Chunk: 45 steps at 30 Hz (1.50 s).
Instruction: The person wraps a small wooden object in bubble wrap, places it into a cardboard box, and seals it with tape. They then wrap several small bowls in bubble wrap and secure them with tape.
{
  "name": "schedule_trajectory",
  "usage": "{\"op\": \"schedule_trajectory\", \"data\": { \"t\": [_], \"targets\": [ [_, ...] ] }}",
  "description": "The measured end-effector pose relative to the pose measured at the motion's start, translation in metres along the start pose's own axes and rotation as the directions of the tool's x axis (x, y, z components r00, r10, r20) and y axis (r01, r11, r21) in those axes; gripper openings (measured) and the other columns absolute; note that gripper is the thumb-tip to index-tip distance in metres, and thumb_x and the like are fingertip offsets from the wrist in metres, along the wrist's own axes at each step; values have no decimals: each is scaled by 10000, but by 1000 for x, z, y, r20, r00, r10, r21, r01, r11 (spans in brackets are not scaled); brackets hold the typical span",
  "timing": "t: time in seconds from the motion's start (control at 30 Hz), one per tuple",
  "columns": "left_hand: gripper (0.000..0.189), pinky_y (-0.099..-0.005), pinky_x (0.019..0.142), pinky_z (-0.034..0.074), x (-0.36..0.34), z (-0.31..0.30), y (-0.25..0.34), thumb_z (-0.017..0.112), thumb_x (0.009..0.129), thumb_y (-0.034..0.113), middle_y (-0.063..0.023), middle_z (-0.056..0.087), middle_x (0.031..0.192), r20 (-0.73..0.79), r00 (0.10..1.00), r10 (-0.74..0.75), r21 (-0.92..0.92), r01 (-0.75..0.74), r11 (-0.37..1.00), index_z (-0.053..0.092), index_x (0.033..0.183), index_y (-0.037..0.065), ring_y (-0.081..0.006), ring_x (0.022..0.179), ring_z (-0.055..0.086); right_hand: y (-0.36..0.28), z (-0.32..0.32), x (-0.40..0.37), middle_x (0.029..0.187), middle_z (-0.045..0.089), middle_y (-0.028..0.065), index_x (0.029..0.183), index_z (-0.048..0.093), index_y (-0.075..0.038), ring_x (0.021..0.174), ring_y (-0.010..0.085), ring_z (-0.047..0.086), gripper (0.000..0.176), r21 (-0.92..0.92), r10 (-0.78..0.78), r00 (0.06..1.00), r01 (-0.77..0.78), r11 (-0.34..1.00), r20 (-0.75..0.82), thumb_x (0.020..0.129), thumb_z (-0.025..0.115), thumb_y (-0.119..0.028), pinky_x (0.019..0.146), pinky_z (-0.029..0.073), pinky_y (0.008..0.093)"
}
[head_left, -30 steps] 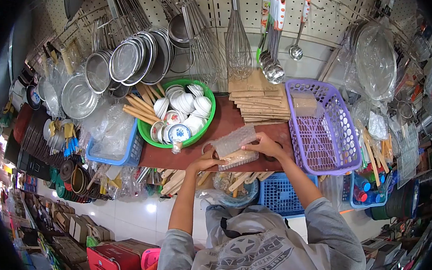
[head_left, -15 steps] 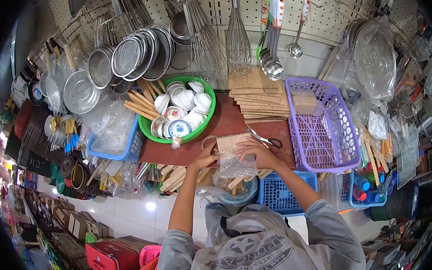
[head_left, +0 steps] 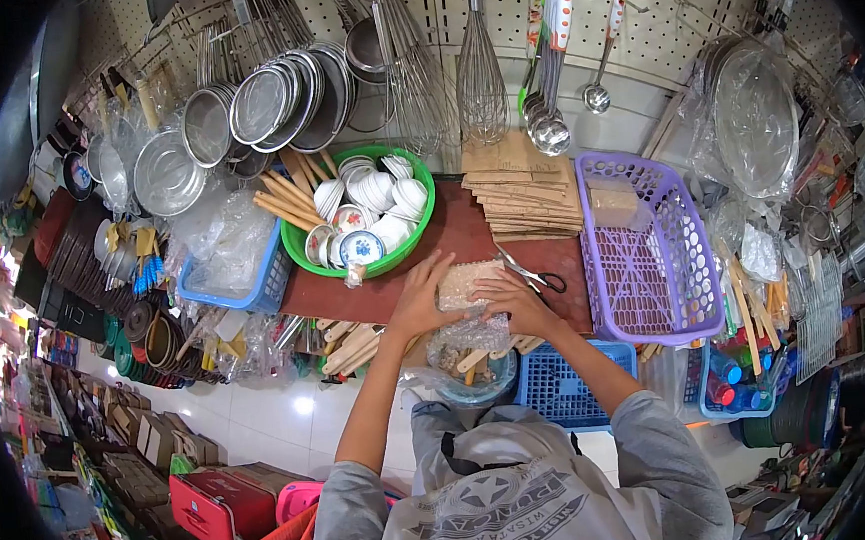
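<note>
Shop wall of hung kitchenware over a crowded worktop [head_left: 450, 231]

Pegboard [head_left: 654, 64] backs the scene. Farthest left on the worktop sits a blue basket [head_left: 277, 276] stuffed with clear plastic; beside it, a green basin [head_left: 428, 213] heaped with small white crockery [head_left: 377, 199].

Next comes the left hand [head_left: 418, 303], open, fingers spread, thumb by the near left edge of the bubble wrap [head_left: 467, 333]; whether it grips is hard to tell. Between the hands, at the worktop's front edge, lies a flat tan piece [head_left: 457, 286] under the clear wrap, with a loose end hanging toward the person. The right hand [head_left: 517, 304] lies open across the wrap, fingers fanned, holding nothing closed.

Good handling here likely means letting the left hand steady the tan piece squarely while the right palm smooths the wrap flat, light enough to spare the bubbles, with the loose end kept straight.

Just right of that hand lie scissors [head_left: 525, 270], best kept clear of the wrists. Behind them stands a stack of brown sheets [head_left: 526, 198], then a purple basket [head_left: 658, 337].
</note>
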State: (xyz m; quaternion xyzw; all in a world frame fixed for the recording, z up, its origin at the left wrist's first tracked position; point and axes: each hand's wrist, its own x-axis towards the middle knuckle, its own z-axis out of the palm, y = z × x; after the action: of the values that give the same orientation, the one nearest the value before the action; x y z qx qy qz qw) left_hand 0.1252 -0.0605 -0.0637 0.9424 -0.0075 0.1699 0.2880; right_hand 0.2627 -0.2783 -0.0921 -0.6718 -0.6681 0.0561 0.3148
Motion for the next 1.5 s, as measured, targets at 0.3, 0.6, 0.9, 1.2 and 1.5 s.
{"op": "schedule_trajectory", "data": {
  "t": [0.3,0.6,0.9,1.2,1.5],
  "targets": [
    [983,-503,1102,302,10,18,-13,876,533,304,-125,493,1281,152,987,-54,139,33,990,419,1381,110,-357,1271,425,-10,-21,0,1402,504,68,868,687,-143,1422,285,329,359,-43,-133,984,138,989,118,606,831,-341,1195,199,532],
    [975,-481,1088,323,4,18,-14,870,508,278,-169,492,1249,97,995,6,93,-16,996,437,1362,96,-382,1242,430,0,-1,3,1410,464,144,1105,608,-118,1400,404,316,626,-18,65,933,-76,997,-354,623,872,-417,1142,291,537],
    [1001,-482,1087,330,0,18,-14,870,520,272,-155,484,1278,71,996,55,122,-63,991,411,1393,100,-367,1258,429,35,15,-2,1422,427,164,1380,411,-99,1316,338,453,927,175,251,954,-222,959,-167,621,894,-323,1077,405,426],
    [1005,-496,1073,338,3,21,-22,869,538,263,-136,480,1285,90,994,66,148,-79,986,392,1409,106,-350,1261,436,40,12,0,1376,458,126,1426,367,-150,1289,333,462,985,306,316,946,-280,910,-75,579,870,-178,1069,400,429],
    [981,-496,1172,257,25,1,-33,853,585,249,-147,436,1377,188,970,157,-11,-158,987,385,1437,115,-367,1330,391,15,-7,9,1435,444,133,1419,339,-126,1345,338,430,1040,302,443,895,-409,861,-50,541,891,-186,1103,368,416]
  ]
}}
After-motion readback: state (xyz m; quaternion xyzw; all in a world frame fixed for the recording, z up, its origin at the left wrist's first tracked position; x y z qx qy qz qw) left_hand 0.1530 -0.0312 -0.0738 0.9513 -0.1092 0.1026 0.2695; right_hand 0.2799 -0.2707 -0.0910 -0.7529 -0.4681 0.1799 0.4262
